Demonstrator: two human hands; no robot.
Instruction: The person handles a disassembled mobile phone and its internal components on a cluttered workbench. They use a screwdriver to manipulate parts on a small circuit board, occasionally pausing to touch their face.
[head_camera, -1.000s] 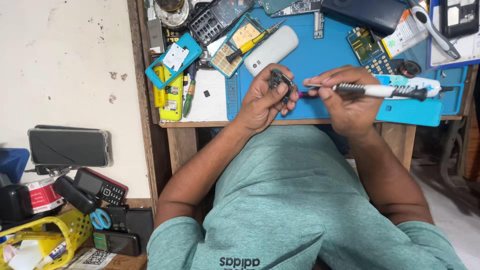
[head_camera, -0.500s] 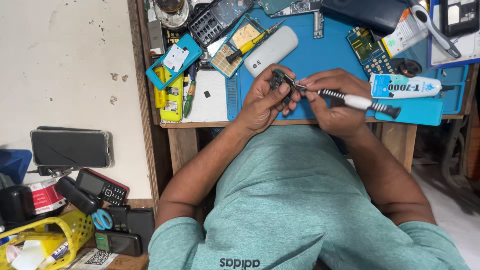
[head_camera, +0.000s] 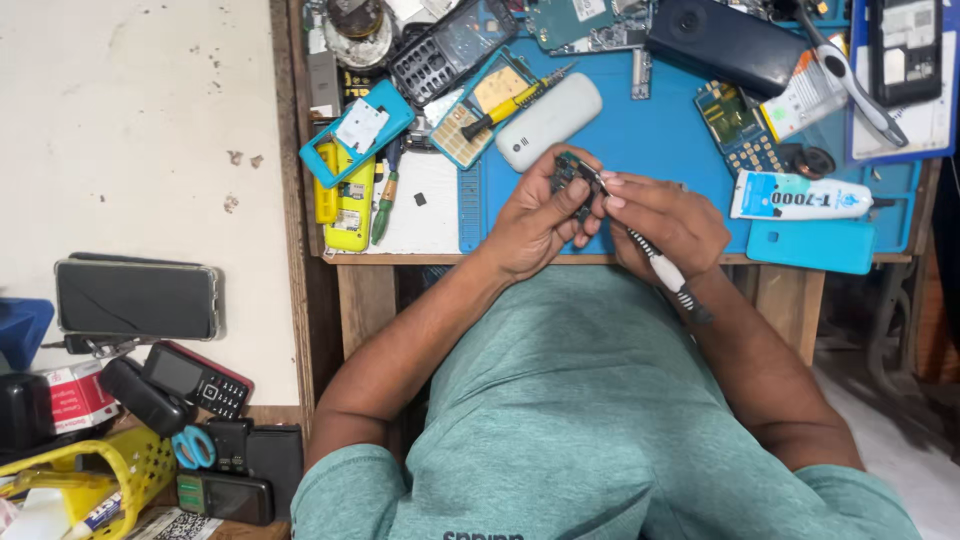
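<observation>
While the left hand (head_camera: 535, 215) pinches a small dark circuit board (head_camera: 572, 178) above the near edge of the blue work mat (head_camera: 640, 140), the right hand (head_camera: 665, 222) is closed around a slim black-and-white striped screwdriver (head_camera: 655, 262), its tip at the board. In the head view the step looks like working a screw or part on the board; the next move calls for a steady tip and a firm pinch. Open room is scant: a white oval phone shell (head_camera: 548, 122) lies just beyond, a white glue tube (head_camera: 800, 196) to the right, and the wooden table edge (head_camera: 420, 258) is just beneath the hands.
</observation>
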